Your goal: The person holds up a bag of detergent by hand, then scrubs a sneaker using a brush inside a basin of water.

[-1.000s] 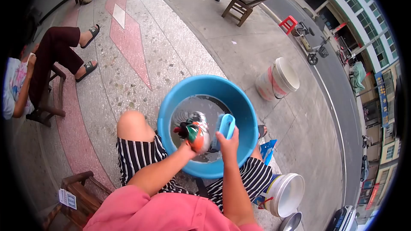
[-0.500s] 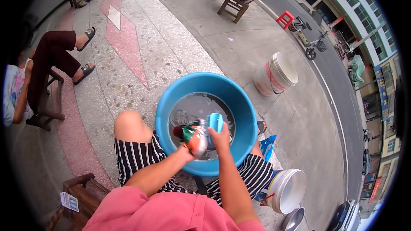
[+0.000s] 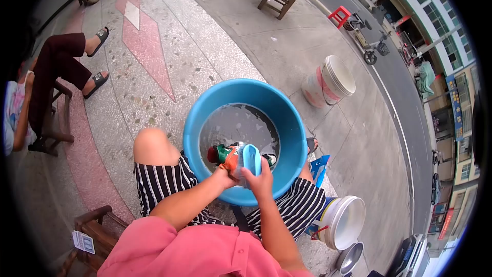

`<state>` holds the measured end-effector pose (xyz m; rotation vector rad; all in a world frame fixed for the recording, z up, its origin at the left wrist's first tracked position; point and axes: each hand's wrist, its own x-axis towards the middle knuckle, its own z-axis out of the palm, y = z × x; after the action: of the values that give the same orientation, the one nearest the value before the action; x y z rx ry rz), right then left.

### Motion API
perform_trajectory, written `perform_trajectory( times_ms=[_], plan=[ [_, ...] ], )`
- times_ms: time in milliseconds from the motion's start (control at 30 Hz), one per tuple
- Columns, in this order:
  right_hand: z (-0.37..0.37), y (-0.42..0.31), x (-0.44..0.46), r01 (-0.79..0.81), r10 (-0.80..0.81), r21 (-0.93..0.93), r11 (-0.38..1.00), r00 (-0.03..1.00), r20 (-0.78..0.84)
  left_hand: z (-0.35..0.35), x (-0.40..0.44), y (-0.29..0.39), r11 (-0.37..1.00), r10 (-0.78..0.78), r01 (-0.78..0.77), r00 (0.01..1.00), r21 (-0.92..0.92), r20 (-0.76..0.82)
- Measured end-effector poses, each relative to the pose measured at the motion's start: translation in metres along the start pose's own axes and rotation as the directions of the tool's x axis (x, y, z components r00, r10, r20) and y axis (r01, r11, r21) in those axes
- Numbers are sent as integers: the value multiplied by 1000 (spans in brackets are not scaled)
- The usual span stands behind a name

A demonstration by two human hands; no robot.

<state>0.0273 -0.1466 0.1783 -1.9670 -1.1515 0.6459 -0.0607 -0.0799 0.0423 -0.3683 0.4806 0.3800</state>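
A blue basin [image 3: 294, 138] with grey, sudsy water stands between my knees. Over its near part my left hand [image 3: 223, 177] grips a shoe [image 3: 224, 155] coloured green, orange and white, with a dark red patch at its left end. My right hand [image 3: 260, 178] is closed around a light blue brush [image 3: 251, 159], whose bristles are against the shoe's right end. Another dark and white item [image 3: 269, 159] shows in the water just right of the brush. My left fingers are partly hidden by the shoe.
A white bucket [image 3: 338, 79] stands beyond the basin at the right; another bucket [image 3: 348, 223] and a metal bowl [image 3: 350, 258] are near my right leg. A wooden chair [image 3: 97, 233] is at my left. A seated person [image 3: 61, 61] is further left; others sit beyond.
The brush has moved left and down from beside the shoe onto its right end. My left hand still holds the shoe. The whole view has shifted slightly.
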Motion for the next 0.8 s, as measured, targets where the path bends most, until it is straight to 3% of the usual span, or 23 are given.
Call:
perform_trajectory(
  times_ms=[100,167,267,367,433,467,500,533,567,600,700,767,800],
  plan=[
    [-2,-4,17,-35,36,-32,999,998,48,-11,5,5,999,22,-22,1000,44,1],
    [6,9,29,-43,44,-66,997,999,6,13,-17,2,998,56,-53,988,24,-146],
    [9,48,51,-98,75,-123,988,982,-176,7,-18,-9,999,-38,38,997,-9,-73],
    [-9,53,59,-56,147,304,951,947,-286,29,-35,-16,992,-120,120,993,36,6],
    [-17,69,63,-116,357,667,736,904,-237,35,-31,-6,995,-85,82,995,62,49],
    [-25,58,60,-116,372,833,541,921,-113,44,-31,0,996,-13,11,1000,93,26],
    [-34,38,54,-140,377,941,307,926,15,58,-40,5,998,-25,28,998,-54,54],
    [-40,25,45,-156,331,944,290,942,54,50,-38,8,996,9,5,987,-88,161],
    [-43,15,37,-174,286,947,269,954,94,45,-36,11,981,-6,27,994,-189,112],
    [-41,10,28,-162,273,917,363,960,62,38,-32,16,955,-83,128,981,-269,173],
    [-29,-14,3,-112,126,763,637,991,40,48,-38,19,963,-74,147,950,-227,302],
    [-22,-10,-11,-124,62,533,837,989,133,52,-32,19,989,35,-16,990,-144,136],
    [-17,-12,-15,-46,-6,387,921,991,133,52,-31,17,994,93,-85,989,-70,111]
  ],
)
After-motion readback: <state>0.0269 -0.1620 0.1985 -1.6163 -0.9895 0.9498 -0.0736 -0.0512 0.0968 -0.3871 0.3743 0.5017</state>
